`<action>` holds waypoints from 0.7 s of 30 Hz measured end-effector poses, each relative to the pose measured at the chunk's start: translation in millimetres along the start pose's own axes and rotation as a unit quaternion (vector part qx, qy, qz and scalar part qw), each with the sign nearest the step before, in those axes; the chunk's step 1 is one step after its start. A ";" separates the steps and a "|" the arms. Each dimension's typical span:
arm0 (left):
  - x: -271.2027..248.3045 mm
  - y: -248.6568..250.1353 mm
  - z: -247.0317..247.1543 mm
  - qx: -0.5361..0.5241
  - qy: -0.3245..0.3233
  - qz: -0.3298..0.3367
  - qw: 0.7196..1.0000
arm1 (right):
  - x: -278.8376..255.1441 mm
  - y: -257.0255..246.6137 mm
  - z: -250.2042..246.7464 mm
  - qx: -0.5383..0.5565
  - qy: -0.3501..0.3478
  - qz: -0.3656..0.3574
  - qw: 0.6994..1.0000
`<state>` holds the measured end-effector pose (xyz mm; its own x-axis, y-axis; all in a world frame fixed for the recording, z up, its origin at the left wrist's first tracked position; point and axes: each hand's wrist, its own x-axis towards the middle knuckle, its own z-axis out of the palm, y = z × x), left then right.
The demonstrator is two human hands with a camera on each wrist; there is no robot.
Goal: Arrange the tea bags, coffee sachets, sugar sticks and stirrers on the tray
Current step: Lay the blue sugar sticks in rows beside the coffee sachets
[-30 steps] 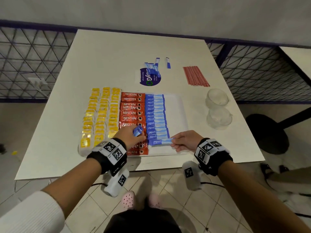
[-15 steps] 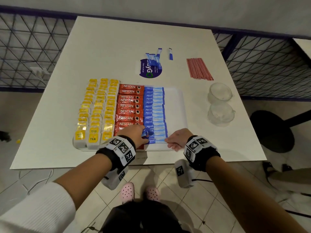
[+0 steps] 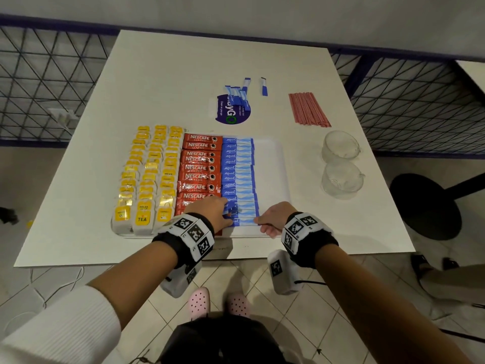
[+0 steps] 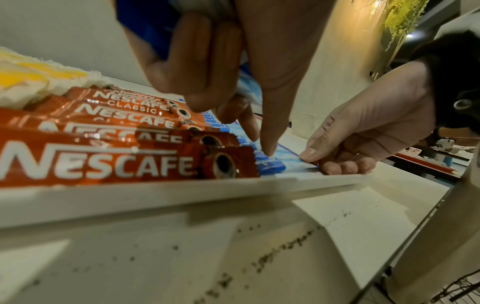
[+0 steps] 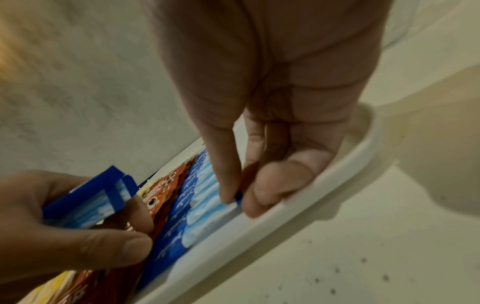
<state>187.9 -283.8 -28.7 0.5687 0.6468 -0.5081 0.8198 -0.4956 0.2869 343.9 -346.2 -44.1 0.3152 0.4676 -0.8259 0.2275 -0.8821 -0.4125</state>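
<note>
Since 1.0 s ago, right hand [image 5: 241,197] lowered its pinched sugar stick [image 5: 207,207] into the tray [image 5: 298,207]; left hand [image 5: 64,226] grips spares; light, floppy: hold ends

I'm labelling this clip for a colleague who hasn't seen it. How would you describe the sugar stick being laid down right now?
Find the white tray, then its blue column of sugar sticks beside the red coffee sachets. It is the sugar stick nearest the person. Alone in that column, its end is pinched by the right hand.
</note>
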 end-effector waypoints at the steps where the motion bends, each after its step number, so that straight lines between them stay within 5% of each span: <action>1: -0.2 -0.3 0.0 -0.004 0.001 0.001 1.000 | 0.1 -0.1 -0.2 0.006 -0.006 0.003 1.000; 6: -0.5 -1.7 -3.0 -0.045 0.011 -0.001 0.999 | -6.0 3.4 -8.0 0.089 -0.036 -0.002 0.995; 11: -2.6 1.8 -13.5 -0.100 0.009 0.012 0.995 | -21.1 2.1 -24.5 0.090 0.002 -0.125 0.988; 21: -15.3 24.6 -23.3 -0.288 -0.088 0.034 0.953 | -56.6 -31.4 -21.6 0.036 -0.065 -0.286 0.955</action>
<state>200.9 -292.4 5.1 0.6427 0.4929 -0.5865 0.7112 -0.0994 0.6959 338.9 -343.7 23.9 0.0390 0.8673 -0.4963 0.2631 -0.4880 -0.8322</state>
